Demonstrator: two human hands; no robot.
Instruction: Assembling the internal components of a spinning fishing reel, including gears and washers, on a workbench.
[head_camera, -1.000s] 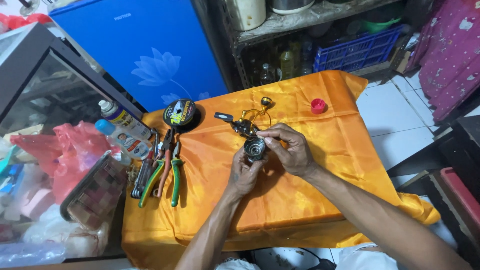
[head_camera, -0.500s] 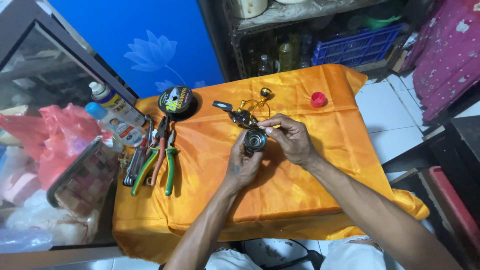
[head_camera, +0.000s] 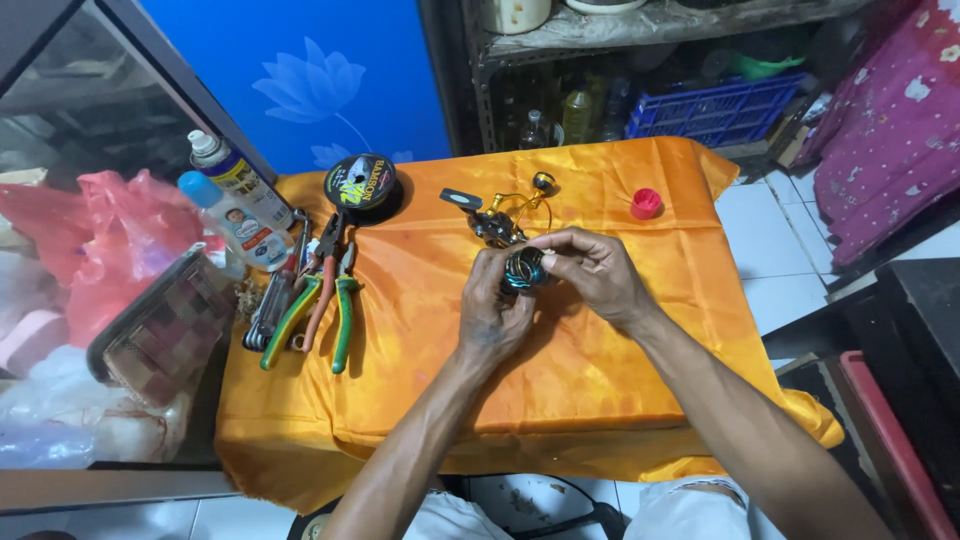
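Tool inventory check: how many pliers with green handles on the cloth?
2: both lie left of the hands on the orange cloth, one with yellow-green handles, one with green handles. More tools beside them may be partly hidden.

The fishing reel (head_camera: 505, 240) sits just above the middle of the frame, over the orange cloth. It is a small spinning reel, dark metal with gold parts. Its round spool (head_camera: 524, 268), black with a blue-green sheen, faces the camera. A flat black handle juts to the upper left, and a gold wire bail curves behind toward the upper right.
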